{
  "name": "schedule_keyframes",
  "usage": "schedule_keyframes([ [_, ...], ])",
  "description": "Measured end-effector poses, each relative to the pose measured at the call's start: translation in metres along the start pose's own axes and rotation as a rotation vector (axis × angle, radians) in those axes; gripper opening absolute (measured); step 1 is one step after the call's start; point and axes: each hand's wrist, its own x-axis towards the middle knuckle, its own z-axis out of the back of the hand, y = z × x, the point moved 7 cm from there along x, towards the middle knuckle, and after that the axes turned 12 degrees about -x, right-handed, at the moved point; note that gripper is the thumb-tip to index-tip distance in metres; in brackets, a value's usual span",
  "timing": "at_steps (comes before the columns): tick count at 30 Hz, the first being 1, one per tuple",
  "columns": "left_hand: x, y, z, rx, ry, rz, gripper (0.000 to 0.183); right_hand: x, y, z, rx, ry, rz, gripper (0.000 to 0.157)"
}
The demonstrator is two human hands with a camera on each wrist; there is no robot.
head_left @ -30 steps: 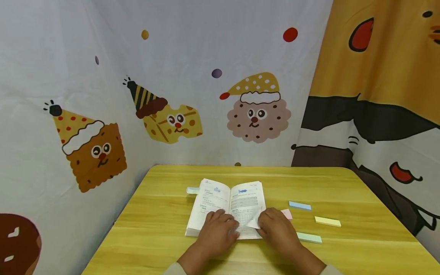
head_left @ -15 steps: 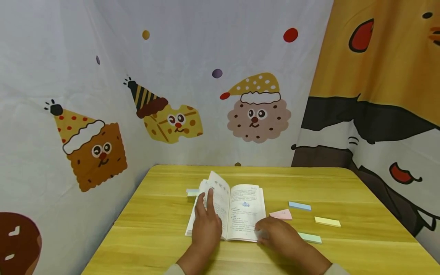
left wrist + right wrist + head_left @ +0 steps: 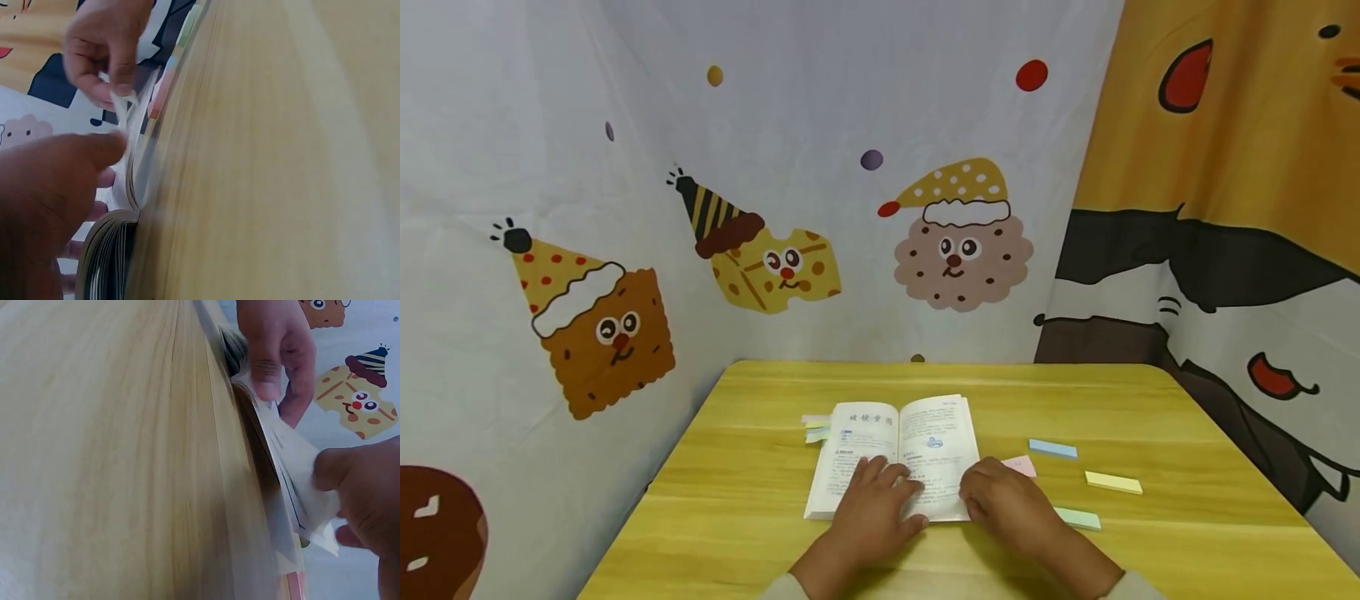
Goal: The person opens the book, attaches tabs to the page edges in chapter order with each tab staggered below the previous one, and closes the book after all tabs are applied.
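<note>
An open book (image 3: 865, 433) with printed pages lies on the table, its spine near the middle. My left hand (image 3: 880, 508) rests across the lower part of the spread with its fingers spread out, covering some of the text. At the lower right corner, my right hand (image 3: 1003, 504) pinches the edge of a page (image 3: 300, 469) between thumb and fingers; the right wrist view shows that page lifted. Coloured sticky tabs (image 3: 817, 427) stick out from the book's left edge. A pink sticky note pad (image 3: 1021, 466) lies beside the book, partly behind my right hand.
Blue (image 3: 1053, 449), yellow (image 3: 1113, 482) and green (image 3: 1078, 518) sticky note pads lie on the wooden table (image 3: 722, 492) to the right of the book. A cartoon-printed curtain (image 3: 865, 333) hangs behind the table.
A page has been turned over to the left by my left hand, which then came back down onto the book. The right hand stayed by the lower right corner. Different pages now show.
</note>
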Motion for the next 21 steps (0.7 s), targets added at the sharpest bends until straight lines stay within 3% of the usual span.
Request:
schedule_keyframes([
  [2,0.001,0.0,0.001,-0.003,-0.011,0.003,0.038,0.002,0.0,0.005,-0.006,-0.048,-0.016,0.025],
  [6,0.002,-0.002,0.004,0.001,-0.034,-0.018,0.026,0.003,-0.005,0.01,-0.052,-0.088,-0.105,0.033],
  [9,0.003,0.001,0.006,-0.006,-0.055,0.008,0.031,0.001,-0.008,0.007,-0.056,-0.039,-0.164,0.034],
  [12,0.003,0.006,0.01,-0.066,-0.101,0.073,0.053,-0.001,-0.007,0.0,-0.039,0.056,-0.147,0.032],
  [15,0.002,0.012,0.016,-0.18,-0.185,0.141,0.077,-0.003,-0.004,-0.007,-0.035,0.135,-0.09,0.029],
  [17,0.0,0.015,0.023,-0.237,-0.279,0.166,0.084,-0.004,-0.002,-0.01,-0.041,0.151,-0.054,0.023],
  [19,-0.003,0.018,0.031,-0.22,-0.392,0.18,0.086,-0.005,-0.001,-0.01,-0.044,0.146,-0.033,0.018],
  [21,-0.005,0.021,0.038,-0.111,-0.469,0.204,0.086,-0.004,-0.001,-0.01,-0.049,0.13,-0.023,0.014],
])
